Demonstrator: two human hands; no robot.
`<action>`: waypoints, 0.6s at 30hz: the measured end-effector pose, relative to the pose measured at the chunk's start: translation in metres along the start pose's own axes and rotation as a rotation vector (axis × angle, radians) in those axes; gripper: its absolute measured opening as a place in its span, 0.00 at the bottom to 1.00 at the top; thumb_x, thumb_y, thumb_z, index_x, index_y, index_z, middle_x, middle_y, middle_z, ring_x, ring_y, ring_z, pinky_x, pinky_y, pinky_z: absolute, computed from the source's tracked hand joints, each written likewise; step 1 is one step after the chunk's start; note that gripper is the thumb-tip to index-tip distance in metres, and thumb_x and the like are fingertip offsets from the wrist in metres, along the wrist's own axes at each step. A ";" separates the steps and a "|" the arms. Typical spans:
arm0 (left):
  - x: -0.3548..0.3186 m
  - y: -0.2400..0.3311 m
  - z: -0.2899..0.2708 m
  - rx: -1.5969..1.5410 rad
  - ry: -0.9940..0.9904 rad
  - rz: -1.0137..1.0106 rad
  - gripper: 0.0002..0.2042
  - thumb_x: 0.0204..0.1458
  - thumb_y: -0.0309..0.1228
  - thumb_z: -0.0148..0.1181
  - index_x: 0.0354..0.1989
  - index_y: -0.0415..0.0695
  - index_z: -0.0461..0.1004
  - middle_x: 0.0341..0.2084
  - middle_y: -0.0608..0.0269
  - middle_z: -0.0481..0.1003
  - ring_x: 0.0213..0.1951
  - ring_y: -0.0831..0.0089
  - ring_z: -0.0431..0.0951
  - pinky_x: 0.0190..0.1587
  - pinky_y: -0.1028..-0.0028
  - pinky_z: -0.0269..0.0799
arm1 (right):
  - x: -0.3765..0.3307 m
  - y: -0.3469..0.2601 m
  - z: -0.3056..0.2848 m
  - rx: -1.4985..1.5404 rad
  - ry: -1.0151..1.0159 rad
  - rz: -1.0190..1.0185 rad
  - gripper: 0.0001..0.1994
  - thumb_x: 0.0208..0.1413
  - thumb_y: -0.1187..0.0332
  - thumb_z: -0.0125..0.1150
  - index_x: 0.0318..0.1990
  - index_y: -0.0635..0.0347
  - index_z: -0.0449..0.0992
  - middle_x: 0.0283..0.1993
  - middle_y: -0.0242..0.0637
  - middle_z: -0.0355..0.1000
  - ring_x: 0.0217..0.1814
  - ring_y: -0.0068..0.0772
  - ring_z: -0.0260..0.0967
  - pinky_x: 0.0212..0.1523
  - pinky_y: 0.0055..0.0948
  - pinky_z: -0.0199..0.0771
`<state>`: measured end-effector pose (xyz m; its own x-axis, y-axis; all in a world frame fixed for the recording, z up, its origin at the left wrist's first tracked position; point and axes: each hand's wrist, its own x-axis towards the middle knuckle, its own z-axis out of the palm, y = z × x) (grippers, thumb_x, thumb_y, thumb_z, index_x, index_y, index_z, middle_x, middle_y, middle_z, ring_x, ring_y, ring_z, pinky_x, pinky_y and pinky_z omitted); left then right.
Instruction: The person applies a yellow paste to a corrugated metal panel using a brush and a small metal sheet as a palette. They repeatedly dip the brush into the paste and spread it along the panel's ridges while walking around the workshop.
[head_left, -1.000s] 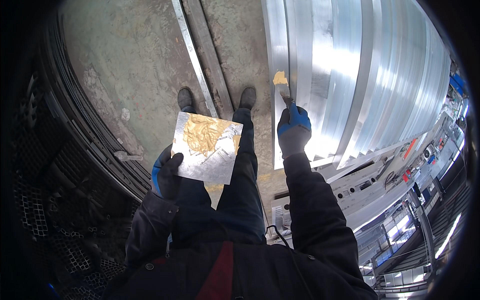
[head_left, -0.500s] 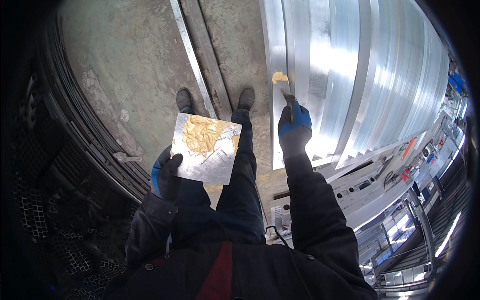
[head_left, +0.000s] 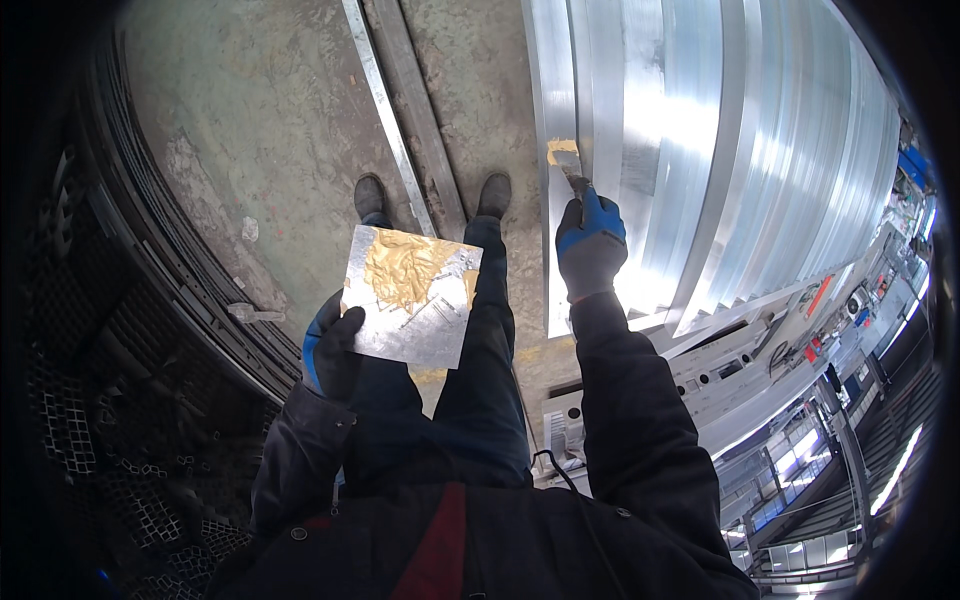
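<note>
My left hand (head_left: 334,348), in a grey and blue glove, grips the lower left edge of a flat metal plate (head_left: 425,335), thumb on top. A thick wrinkled mass of yellow putty (head_left: 402,270) covers the plate's upper part. In my right hand (head_left: 592,247), gloved alike, is a putty knife (head_left: 568,165); the fingers hide its handle. Its blade lies against a patch of yellow putty (head_left: 562,147) on the outer left strip of a silvery metal profile (head_left: 555,240).
More silvery metal profiles (head_left: 750,180) lie side by side to the right. Two long bars (head_left: 385,110) rest on the concrete floor (head_left: 250,130) ahead of my feet. Dark stacked tubes (head_left: 70,420) line the left side. A white panel with holes (head_left: 700,385) is at lower right.
My right hand has shifted slightly up and to the right with the putty knife. The blade now covers more of the putty patch, whose outline has become squarer. The plate has hardly moved.
</note>
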<state>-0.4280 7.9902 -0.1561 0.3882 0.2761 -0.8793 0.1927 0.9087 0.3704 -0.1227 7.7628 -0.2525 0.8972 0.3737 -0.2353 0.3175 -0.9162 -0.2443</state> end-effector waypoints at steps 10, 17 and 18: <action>0.003 0.001 -0.001 0.003 -0.015 0.008 0.26 0.68 0.27 0.59 0.73 0.32 0.72 0.65 0.50 0.81 0.64 0.61 0.81 0.70 0.63 0.73 | -0.020 0.002 0.001 -0.012 -0.025 -0.018 0.14 0.69 0.66 0.62 0.58 0.53 0.84 0.47 0.47 0.81 0.46 0.55 0.82 0.45 0.51 0.83; 0.003 0.004 -0.001 -0.038 -0.050 -0.006 0.25 0.68 0.26 0.59 0.73 0.32 0.72 0.65 0.51 0.80 0.65 0.61 0.81 0.70 0.63 0.73 | -0.046 0.013 -0.004 -0.023 -0.058 -0.016 0.15 0.68 0.69 0.63 0.59 0.55 0.85 0.46 0.48 0.81 0.46 0.54 0.82 0.45 0.48 0.83; 0.003 0.004 -0.001 -0.007 -0.026 0.000 0.25 0.68 0.26 0.59 0.73 0.32 0.72 0.65 0.51 0.80 0.65 0.61 0.81 0.70 0.63 0.73 | -0.051 0.013 -0.008 0.014 -0.048 -0.029 0.16 0.67 0.70 0.63 0.60 0.55 0.85 0.46 0.48 0.81 0.46 0.54 0.82 0.45 0.48 0.83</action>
<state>-0.4273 7.9949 -0.1572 0.4111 0.2683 -0.8712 0.1860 0.9109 0.3683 -0.1617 7.7310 -0.2361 0.8720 0.4066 -0.2724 0.3382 -0.9030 -0.2652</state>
